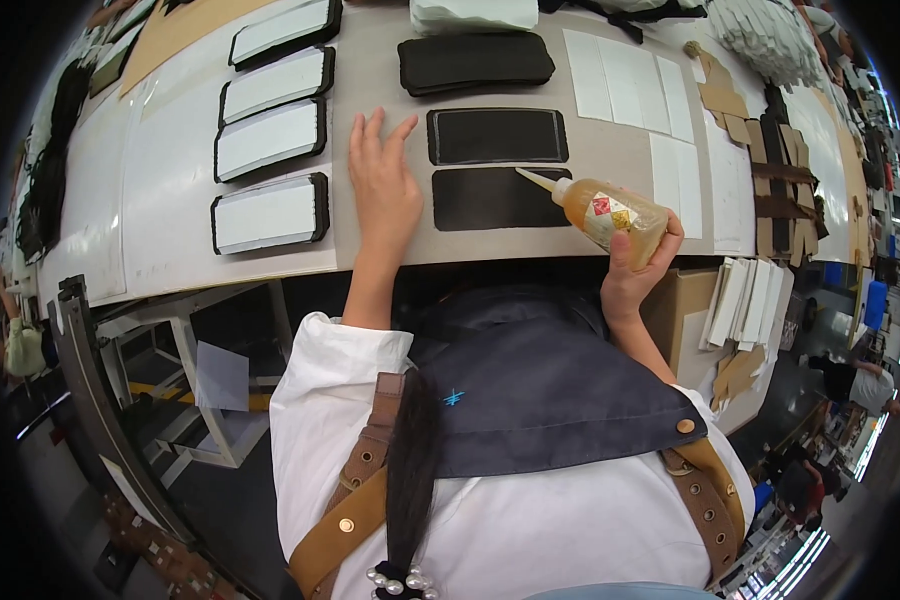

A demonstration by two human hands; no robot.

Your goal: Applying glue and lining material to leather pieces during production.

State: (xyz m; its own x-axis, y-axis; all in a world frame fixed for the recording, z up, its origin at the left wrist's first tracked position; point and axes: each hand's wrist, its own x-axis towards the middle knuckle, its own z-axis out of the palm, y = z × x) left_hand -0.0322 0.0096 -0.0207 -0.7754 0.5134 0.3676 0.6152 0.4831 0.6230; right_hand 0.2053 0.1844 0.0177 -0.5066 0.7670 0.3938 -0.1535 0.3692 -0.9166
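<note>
Right hand (648,250): fingers wrapped round a translucent squeeze bottle (600,212) with amber contents, tipped sideways, apparently to aim its tapered nozzle (538,180) over the nearest black panel (470,202). Left hand (383,175): fingers loosely spread, gripping nothing, beside the panels; contact with the surface unclear. Beyond: second black panel (498,136), pale-lined near its edges; black stack (477,65). At left: four white-topped black pieces (268,217), in a column, presumably for separate handling. At right: white sheets (620,85). Surface: beige board (595,150). Room: workshop, people (863,383), strip lights (875,447).
</note>
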